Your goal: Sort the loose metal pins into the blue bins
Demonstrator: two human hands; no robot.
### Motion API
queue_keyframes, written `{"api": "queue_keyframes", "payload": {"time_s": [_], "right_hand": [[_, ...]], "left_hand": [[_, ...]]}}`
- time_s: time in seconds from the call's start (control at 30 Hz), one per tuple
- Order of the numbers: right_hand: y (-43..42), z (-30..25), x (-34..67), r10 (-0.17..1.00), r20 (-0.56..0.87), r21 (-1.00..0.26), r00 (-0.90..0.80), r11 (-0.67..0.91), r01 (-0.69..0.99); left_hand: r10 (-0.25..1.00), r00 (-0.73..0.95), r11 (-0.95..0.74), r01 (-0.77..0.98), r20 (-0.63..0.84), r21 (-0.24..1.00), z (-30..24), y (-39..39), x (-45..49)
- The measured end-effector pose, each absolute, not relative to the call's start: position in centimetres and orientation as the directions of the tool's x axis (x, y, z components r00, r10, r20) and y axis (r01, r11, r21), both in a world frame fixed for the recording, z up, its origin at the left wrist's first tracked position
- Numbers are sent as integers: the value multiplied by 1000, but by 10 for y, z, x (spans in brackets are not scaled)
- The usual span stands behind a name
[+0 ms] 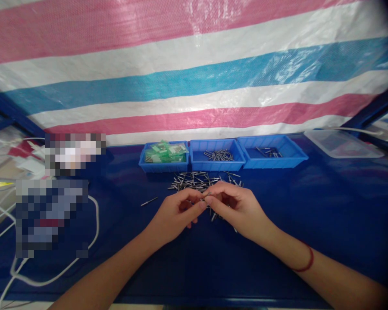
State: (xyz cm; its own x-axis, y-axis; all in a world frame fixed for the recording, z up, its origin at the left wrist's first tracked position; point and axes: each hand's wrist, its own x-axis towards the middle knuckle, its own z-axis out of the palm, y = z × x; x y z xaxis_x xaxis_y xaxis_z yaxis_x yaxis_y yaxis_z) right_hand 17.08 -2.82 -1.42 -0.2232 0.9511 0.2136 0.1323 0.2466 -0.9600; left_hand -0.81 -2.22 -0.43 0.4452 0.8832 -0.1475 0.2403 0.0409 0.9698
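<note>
Over a loose pile of blind rivets (194, 178) on the blue table, my two hands meet at their fingertips. My left hand (177, 213) is closed, thumb and index finger pinched together. Opposite it, my right hand (237, 206) pinches at the same spot. A small metal glint shows between the fingertips, apparently a blind rivet (208, 195), mostly covered by the fingers. One single rivet (149, 201) lies apart, left of the pile. Part of the pile is hidden behind my hands.
Behind the pile stand three blue bins in a row: the left bin (163, 167) with green-and-clear packets, the middle bin (218, 165) and right bin (274, 162) with metal pieces. A clear plastic lid (342, 145) lies at right. A white cable (97, 219) loops at left. Striped sheeting (194, 86) hangs behind.
</note>
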Motion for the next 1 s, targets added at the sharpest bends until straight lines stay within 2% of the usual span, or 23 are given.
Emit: {"api": "queue_keyframes", "payload": {"time_s": [0.3,0.4,0.5,0.6,0.67,0.73,0.8,0.87,1.0], "right_hand": [[-28,-15,172,944,231,-931,-236,285,229],[-28,-14,172,920,270,-883,-285,355,307],[-25,-12,172,922,254,-890,-293,341,302],[-15,-11,180,980,176,-969,-87,189,162],[-4,-11,191,984,118,-993,134,120,-6],[8,-10,205,955,32,-974,294,95,-205],[18,-8,218,939,-78,-932,336,51,-359],[23,-7,227,932,-161,-897,326,0,-442],[20,-6,225,951,-212,-874,225,-81,-480]], "left_hand": [[957,282,-30,341,-72,940,-4,-25,-8],[960,281,-143,424,20,894,-1,-24,-11],[916,389,-316,550,97,773,11,-20,-19],[853,516,-465,688,74,557,31,-12,-36],[878,474,-450,773,64,447,42,-6,-51],[899,435,-386,836,-44,390,46,-1,-66],[894,412,-328,869,-175,371,44,3,-79],[876,396,-282,884,-277,374,38,3,-86],[838,460,-337,860,-296,383,26,0,-84]]}}
